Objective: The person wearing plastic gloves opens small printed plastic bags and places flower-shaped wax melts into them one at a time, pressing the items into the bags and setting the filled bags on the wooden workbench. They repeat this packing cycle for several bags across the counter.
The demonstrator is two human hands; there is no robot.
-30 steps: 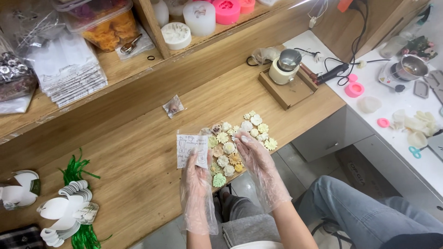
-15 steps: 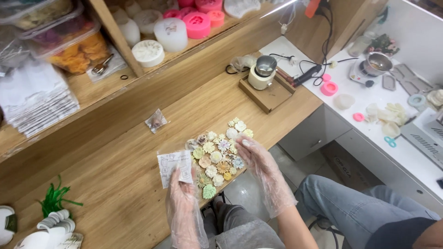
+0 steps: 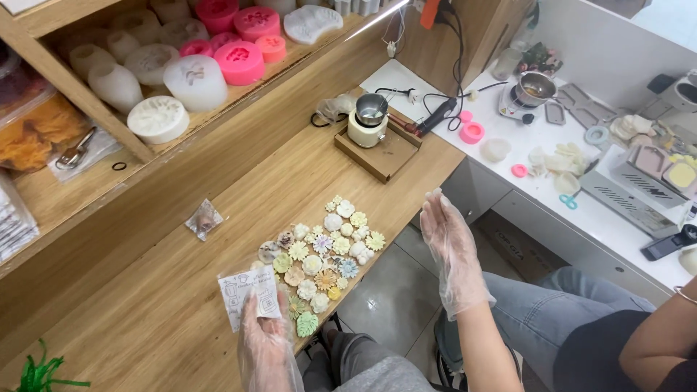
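Nearest the camera, the left hand (image 3: 267, 341), in a thin clear plastic glove, pinches a small clear packet (image 3: 249, 295) with a white printed card inside; the fingers close on its lower edge and the packet stands up over the wooden counter (image 3: 145, 312). Just to the right of that packet, touching or nearly touching it, lies a cluster of small wax flowers (image 3: 323, 261) in white, cream, green, yellow and pale purple, spread flat along the counter's front edge. The cluster's long axis runs diagonally, from the left hand up and away to the right. The right hand (image 3: 451, 250), also gloved, is open and holds nothing; it hangs palm-inward in the air off the counter's edge, to the right of the flowers and apart from them. So the left hand is the nearer one to the flowers, at their near end, while the right hand faces their far right side. Farther back on the counter lies a small clear bag (image 3: 204, 218) with something dark in it, and beyond that a wooden tray (image 3: 377, 151) carries a small metal pot on a white base (image 3: 369, 120). On the shelf behind stand pink and white silicone moulds (image 3: 210, 65).
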